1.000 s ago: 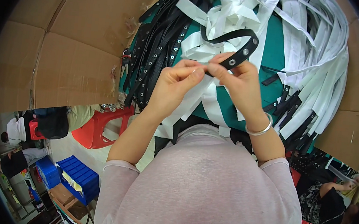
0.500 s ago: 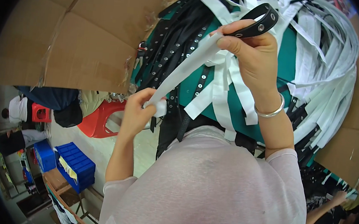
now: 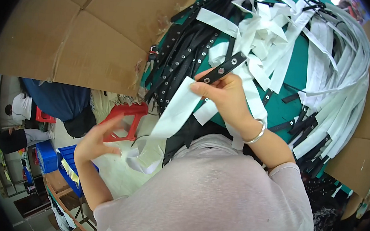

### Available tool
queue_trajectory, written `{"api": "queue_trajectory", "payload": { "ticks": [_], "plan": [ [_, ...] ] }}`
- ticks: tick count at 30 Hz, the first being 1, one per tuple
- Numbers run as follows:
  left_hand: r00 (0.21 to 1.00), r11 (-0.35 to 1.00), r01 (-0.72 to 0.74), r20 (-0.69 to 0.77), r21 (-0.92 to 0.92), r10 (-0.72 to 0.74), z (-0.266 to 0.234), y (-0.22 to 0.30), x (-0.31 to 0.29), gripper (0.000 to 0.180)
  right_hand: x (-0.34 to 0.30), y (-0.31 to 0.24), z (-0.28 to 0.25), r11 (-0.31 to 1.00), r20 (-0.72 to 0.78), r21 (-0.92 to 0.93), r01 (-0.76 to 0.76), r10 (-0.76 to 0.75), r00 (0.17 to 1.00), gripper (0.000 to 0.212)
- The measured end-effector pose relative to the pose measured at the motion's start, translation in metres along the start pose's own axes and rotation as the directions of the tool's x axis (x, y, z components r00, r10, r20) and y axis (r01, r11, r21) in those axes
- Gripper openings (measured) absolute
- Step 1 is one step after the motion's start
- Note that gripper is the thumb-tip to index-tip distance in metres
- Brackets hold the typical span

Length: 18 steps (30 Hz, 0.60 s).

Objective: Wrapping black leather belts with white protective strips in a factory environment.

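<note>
My right hand [image 3: 230, 95], a bangle on its wrist, pinches a black strap with metal eyelets [image 3: 222, 70] together with a white paper-like strip [image 3: 176, 110]. The strap's end sticks up past my fingers. From the pinch the strip hangs down to the left, and its lower end curls above the floor. Off to the left, my left hand [image 3: 92, 140] is apart from the strip, blurred by motion, its thumb and fingers spread with nothing between them. Crumpled white strips [image 3: 264, 34] lie on the green table [image 3: 284, 111] beyond my right hand.
Black eyeleted straps [image 3: 179, 55] are heaped at the table's left, beside a large cardboard box [image 3: 108, 34]. Bundled white strips [image 3: 348, 86] lie at right, near more cardboard [image 3: 361, 161]. A red stool [image 3: 138, 120] and blue crates [image 3: 47, 158] stand at left. Other people [image 3: 21, 105] are nearby.
My left hand has let go of the white strip and swung left and down. The right hand has come lower and left with strap and strip, and the strip's free end now dangles.
</note>
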<state>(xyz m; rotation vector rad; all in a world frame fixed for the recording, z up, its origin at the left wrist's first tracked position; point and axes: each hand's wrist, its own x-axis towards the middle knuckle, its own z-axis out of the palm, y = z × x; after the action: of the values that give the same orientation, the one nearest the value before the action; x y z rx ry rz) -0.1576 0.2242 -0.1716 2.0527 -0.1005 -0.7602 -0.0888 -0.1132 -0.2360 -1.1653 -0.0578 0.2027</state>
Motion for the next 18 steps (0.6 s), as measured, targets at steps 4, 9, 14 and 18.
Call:
{"api": "queue_trajectory", "payload": {
  "ticks": [4, 9, 14, 18],
  "plan": [
    [0.973, 0.899, -0.193, 0.042, -0.394, 0.227, 0.057, 0.038, 0.087, 0.046, -0.019, 0.026, 0.008, 0.996, -0.049, -0.068, -0.052, 0.049, 0.998, 0.017],
    [0.876, 0.844, 0.151, 0.465, -0.515, 0.127, 0.109, 0.019, 0.125, 0.029, -0.037, 0.025, -0.002, 0.986, -0.011, -0.038, -0.164, 0.164, 0.986, 0.017],
    [0.803, 0.658, 0.245, 0.529, -0.712, 0.274, 0.137, -0.008, 0.114, 0.038, -0.039, 0.023, -0.023, 0.990, -0.127, 0.034, -0.135, 0.139, 0.982, 0.042],
    [0.610, 0.547, 0.318, 0.609, -0.774, 0.507, 0.136, -0.013, 0.118, 0.055, -0.033, 0.023, -0.011, 0.991, 0.037, -0.012, -0.131, 0.131, 0.991, 0.047]
  ]
}}
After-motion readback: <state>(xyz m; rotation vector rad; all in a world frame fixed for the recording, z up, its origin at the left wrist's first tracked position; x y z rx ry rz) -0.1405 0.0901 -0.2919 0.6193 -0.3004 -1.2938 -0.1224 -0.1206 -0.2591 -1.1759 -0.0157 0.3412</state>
